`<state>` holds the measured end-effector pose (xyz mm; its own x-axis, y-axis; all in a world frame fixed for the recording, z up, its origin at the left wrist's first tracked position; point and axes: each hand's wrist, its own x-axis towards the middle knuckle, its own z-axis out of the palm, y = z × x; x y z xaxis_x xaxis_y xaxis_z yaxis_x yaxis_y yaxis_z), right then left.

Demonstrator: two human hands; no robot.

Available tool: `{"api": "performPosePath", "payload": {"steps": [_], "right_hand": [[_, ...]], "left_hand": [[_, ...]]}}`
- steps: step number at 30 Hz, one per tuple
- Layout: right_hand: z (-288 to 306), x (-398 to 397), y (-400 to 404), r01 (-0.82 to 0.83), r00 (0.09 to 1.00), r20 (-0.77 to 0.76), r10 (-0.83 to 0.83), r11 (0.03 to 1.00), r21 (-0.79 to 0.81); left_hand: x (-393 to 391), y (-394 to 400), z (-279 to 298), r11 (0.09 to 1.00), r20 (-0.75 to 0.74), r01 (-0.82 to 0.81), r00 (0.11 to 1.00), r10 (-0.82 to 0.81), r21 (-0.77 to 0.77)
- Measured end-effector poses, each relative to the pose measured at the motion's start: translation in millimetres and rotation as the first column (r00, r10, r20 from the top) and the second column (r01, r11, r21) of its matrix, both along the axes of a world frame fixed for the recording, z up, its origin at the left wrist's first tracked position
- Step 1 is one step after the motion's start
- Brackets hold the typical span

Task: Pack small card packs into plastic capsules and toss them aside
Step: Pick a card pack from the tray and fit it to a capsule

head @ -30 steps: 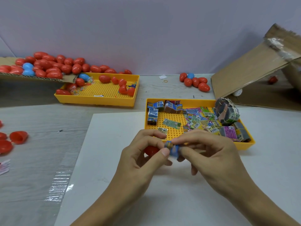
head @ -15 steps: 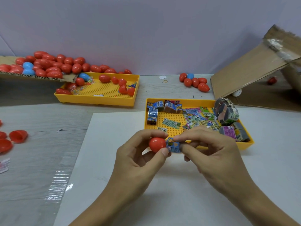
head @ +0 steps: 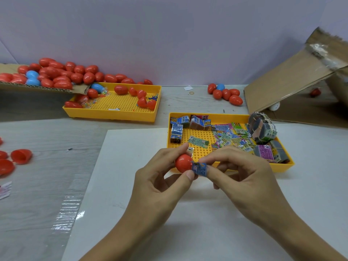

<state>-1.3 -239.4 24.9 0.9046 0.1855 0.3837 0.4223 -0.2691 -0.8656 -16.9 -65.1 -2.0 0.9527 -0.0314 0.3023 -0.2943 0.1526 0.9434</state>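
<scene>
My left hand (head: 162, 178) grips a red capsule half (head: 183, 163) between thumb and fingers, over the white sheet. My right hand (head: 243, 178) pinches a small blue card pack (head: 200, 168) whose left end touches the capsule's right side. Whether the pack's end is inside the capsule is hidden. Just behind my hands stands a yellow tray (head: 282, 167) with several card packs and banded bundles (head: 262, 128).
A second yellow tray (head: 113, 114) at back left holds red and blue capsules, with more heaped on cardboard (head: 79, 89). Loose red halves (head: 21, 156) lie at the far left. Several capsules (head: 227, 94) rest near the tilted cardboard box (head: 293, 80) at right.
The red capsule half has turned up into view in my left hand. The blue pack, first squeezed between both hands, now sticks out from the capsule's right side.
</scene>
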Motion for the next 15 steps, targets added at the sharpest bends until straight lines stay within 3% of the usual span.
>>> {"api": "performPosePath", "payload": {"steps": [15], "right_hand": [[0.1,-0.5,-1.1,0.040,0.999,0.032,-0.038,0.996,-0.081]], "left_hand": [[0.8,-0.1,0.2,1.000,-0.003,-0.015,1.000,0.015,0.021]]}}
